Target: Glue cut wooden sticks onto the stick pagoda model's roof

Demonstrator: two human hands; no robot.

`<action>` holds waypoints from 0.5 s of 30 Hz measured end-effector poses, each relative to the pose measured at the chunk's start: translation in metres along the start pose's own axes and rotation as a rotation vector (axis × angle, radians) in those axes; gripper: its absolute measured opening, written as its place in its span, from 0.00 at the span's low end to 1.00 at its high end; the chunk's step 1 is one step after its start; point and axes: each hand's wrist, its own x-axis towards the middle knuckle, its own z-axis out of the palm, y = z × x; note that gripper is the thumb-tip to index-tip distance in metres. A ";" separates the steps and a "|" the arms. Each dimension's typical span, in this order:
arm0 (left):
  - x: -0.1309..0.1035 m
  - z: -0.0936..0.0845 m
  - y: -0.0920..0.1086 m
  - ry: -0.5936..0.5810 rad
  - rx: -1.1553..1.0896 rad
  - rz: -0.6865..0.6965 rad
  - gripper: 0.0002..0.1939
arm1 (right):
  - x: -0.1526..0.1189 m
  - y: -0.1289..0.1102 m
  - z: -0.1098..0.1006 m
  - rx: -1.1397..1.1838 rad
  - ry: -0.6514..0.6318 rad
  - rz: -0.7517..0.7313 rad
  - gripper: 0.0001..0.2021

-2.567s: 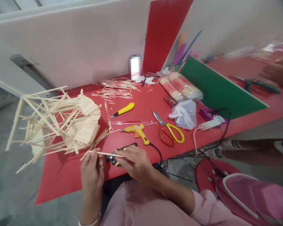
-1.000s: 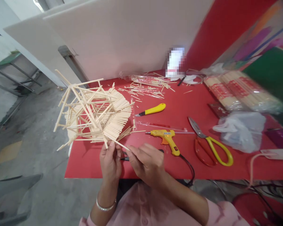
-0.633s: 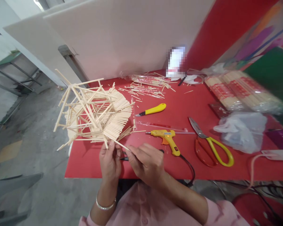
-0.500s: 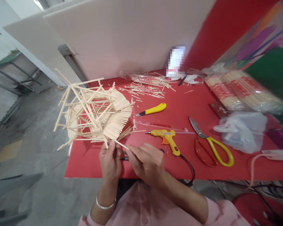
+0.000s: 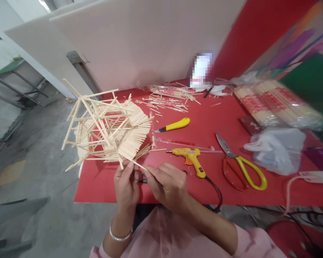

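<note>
A thin wooden stick (image 5: 139, 165) spans the gap between my two hands near the table's front edge. My left hand (image 5: 127, 182) is closed at the fingertips by the stick's left end, right beside the structure's lower edge. Thumb and fingers of my right hand (image 5: 167, 182) pinch the stick's other end. The open-framed wooden stick structure (image 5: 104, 129) stands at the table's left, with a fan of close-laid sticks on its right side. Part of a dark tool (image 5: 142, 181) shows between my hands, mostly hidden.
On the red table (image 5: 102, 190) lie a yellow glue gun (image 5: 190, 156), a yellow-handled craft knife (image 5: 177, 124) and large scissors (image 5: 238, 161). Cut sticks (image 5: 167, 102) lie scattered behind. Wrapped stick bundles (image 5: 280, 100) and a plastic bag (image 5: 278, 150) sit at the right.
Almost nothing differs. My left hand has shifted very slightly, while the stick, my right hand and the structure stay in place.
</note>
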 end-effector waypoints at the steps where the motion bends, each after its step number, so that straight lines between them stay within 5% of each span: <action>1: 0.000 0.000 0.000 -0.003 0.000 -0.002 0.17 | 0.000 0.000 0.000 -0.002 0.002 0.000 0.04; 15: -0.001 -0.001 -0.001 -0.015 -0.007 -0.004 0.16 | 0.001 -0.001 -0.001 0.000 -0.002 0.008 0.05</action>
